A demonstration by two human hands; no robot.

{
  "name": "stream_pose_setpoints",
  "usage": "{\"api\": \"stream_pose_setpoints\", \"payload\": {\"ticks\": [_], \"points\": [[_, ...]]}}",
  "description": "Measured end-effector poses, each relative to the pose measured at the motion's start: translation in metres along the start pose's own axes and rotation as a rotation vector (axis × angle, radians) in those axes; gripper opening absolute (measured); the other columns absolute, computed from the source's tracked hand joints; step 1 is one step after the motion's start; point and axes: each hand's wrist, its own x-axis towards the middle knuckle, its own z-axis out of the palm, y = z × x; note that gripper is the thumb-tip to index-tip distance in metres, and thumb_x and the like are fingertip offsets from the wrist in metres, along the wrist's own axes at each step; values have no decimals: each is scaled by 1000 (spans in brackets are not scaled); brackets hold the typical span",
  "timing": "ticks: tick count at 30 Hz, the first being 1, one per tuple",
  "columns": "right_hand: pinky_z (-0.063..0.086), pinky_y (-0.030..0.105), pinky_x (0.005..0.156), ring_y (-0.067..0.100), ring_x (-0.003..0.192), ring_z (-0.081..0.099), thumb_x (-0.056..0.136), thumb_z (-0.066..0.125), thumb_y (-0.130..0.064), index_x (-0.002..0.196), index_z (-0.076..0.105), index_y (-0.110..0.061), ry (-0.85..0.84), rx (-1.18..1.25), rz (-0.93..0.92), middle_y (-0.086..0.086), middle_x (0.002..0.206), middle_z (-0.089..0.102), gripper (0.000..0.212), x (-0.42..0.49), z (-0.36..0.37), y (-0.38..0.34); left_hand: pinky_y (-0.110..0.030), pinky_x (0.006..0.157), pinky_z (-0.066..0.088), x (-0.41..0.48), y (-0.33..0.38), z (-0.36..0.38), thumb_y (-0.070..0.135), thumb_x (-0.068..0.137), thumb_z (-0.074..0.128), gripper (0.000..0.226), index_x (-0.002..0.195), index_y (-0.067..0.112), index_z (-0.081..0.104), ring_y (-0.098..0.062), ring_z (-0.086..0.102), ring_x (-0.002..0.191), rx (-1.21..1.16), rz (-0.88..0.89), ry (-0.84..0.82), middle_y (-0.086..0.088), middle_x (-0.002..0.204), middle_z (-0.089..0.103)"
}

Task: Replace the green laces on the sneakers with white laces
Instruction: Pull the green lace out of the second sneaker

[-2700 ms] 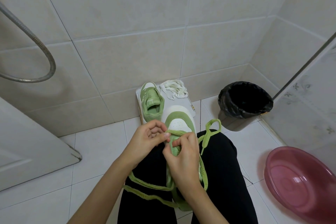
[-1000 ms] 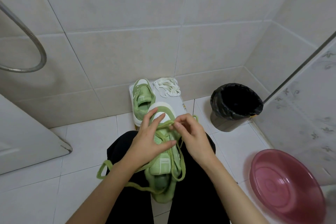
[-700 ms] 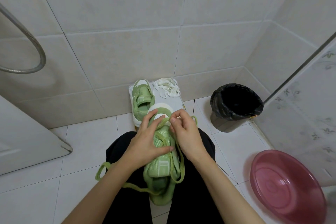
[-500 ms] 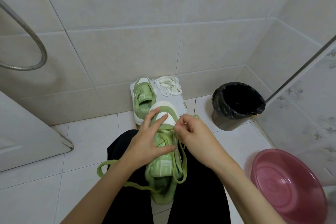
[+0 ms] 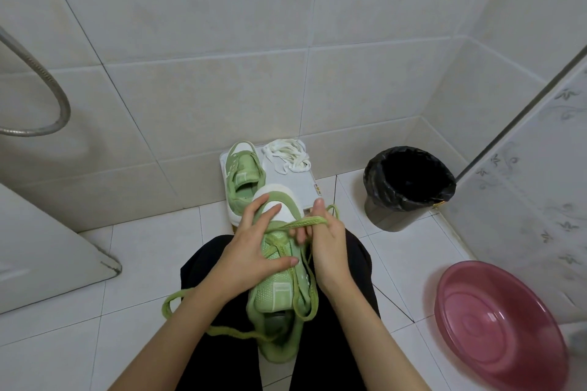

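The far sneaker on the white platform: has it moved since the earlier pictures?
No. The far sneaker still lies on the left side of the white platform, beside the white laces.

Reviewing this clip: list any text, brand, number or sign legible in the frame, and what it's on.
No text can be read in this frame.
Patch on the tongue of the sneaker on the lap: too blurred to read.
White marks on the side of the second sneaker: too small to read.
Small yellow sticker at the edge of the white platform: too small to read.
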Motion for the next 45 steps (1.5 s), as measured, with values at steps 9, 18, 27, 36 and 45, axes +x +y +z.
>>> {"api": "stream_pose_setpoints", "payload": {"ticks": [9, 18, 27, 36, 45], "points": [[22, 18, 40, 5, 37, 24, 102, 41, -29, 40, 39, -25, -178, -104, 121, -15, 40, 27, 62, -9, -10, -41, -38, 90, 45, -5, 5, -5, 59, 61, 78, 97, 141, 42, 26, 4, 18, 133, 155, 33, -4, 45, 137, -8], [25, 26, 49, 10, 51, 27, 87, 55, -26, 57, 36, -15, -229, -351, 32, -9, 54, 28, 38, -34, -23, -59, -29, 108, 30, -7, 1, -8, 53, 65, 79, 81, 135, 39, 41, 7, 14, 139, -43, -1, 3, 35, 147, 4], [46, 20, 83, 9, 92, 60, 88, 65, -24, 94, 73, -20, -323, 314, -160, -6, 91, 65, 11, -20, -31, -18, -2, 97, 26, -3, 18, -12, 39, 94, 37, 29, 86, 21, 58, 9, 27, 134, -329, -36, 160, 27, 126, 42], [19, 18, 38, 8, 38, 20, 99, 49, -32, 63, 52, -14, -48, 177, 165, -5, 43, 28, 40, -14, -15, -27, 4, 81, 27, 4, 25, -5, 17, 101, 41, 25, 83, 8, 57, 15, 44, 106, -114, -64, 327, 10, 124, 50], [21, 11, 37, 3, 33, 28, 97, 48, -33, 57, 63, -19, -179, -108, 187, -15, 38, 32, 46, -39, -37, -62, 8, 80, 25, -8, 17, 1, 27, 98, 46, 20, 82, 24, 57, 33, 27, 108, -65, 16, 240, 9, 136, 33]]}}
